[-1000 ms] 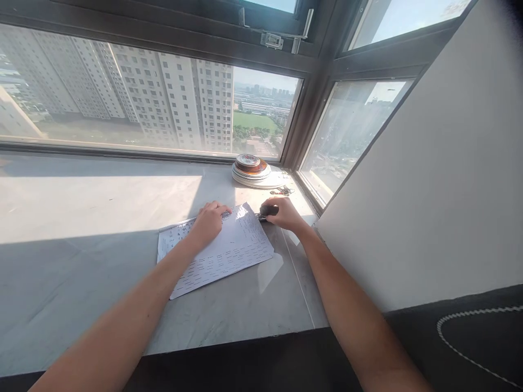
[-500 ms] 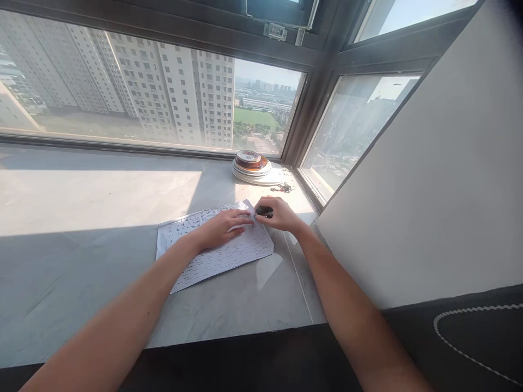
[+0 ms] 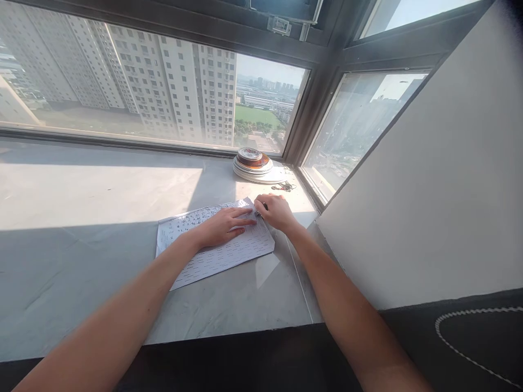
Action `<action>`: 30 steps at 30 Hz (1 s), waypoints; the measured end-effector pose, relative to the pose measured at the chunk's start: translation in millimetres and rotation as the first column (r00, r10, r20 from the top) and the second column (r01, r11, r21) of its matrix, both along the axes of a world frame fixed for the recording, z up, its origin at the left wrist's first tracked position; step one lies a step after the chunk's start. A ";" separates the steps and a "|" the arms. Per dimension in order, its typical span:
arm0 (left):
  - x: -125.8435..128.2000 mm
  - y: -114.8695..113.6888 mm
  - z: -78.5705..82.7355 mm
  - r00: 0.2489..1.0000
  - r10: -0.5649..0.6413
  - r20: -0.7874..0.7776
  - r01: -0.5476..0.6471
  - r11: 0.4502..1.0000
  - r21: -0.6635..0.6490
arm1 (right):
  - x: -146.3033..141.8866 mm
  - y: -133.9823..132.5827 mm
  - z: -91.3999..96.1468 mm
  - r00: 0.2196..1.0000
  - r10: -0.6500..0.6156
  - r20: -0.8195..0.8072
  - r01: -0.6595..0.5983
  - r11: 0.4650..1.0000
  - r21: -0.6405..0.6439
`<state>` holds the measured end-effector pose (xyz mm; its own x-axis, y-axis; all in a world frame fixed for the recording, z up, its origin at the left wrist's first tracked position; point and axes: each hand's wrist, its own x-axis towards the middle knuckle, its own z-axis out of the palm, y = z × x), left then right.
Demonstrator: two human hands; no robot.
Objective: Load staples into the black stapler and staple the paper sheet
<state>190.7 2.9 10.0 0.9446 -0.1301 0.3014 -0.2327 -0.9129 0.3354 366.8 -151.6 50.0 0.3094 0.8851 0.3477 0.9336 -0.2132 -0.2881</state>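
Note:
Lined paper sheets [image 3: 216,260] lie at a slant on the grey marble windowsill, with rows of dark handwriting along the upper left part. My left hand [image 3: 226,226] rests flat on the sheets, its fingers spread toward their upper right corner. At that corner my right hand [image 3: 274,210] is closed around a small black object [image 3: 265,206] with a bit of metal showing. The fingers cover most of it, so its kind is not clear. It is against or right beside the paper edge.
Behind the hands a stack of round plates or lids [image 3: 252,166] stands in the window corner. A small tangle of dark cord or keys [image 3: 283,187] lies before it. A white wall [image 3: 429,190] slants up on the right, and a beaded cord [image 3: 438,325] hangs low there.
My right hand has tilted and wrapped further over the black object, so less of it shows. My left hand stays pressed on the paper. The view has shifted slightly.

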 end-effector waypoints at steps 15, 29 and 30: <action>-3.7 -3.5 4.8 0.999 -0.031 -0.023 0.030 0.998 -0.047 | -5.8 3.0 0.9 0.985 -0.167 -0.041 0.167 0.986 0.002; -6.2 -7.3 11.0 0.995 -0.095 -0.042 0.089 0.987 -0.131 | -12.9 4.2 1.4 0.982 -0.076 0.173 0.101 0.984 -0.144; -6.4 -7.4 11.4 0.995 -0.086 -0.044 0.079 0.988 -0.135 | -13.2 4.2 1.3 0.982 -0.086 0.171 0.112 0.983 -0.146</action>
<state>184.3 -4.6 21.4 0.9465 -0.1703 0.2740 -0.2855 -0.8377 0.4656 353.6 -147.5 51.3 0.3486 0.8998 0.2624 0.9372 -0.3368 -0.0904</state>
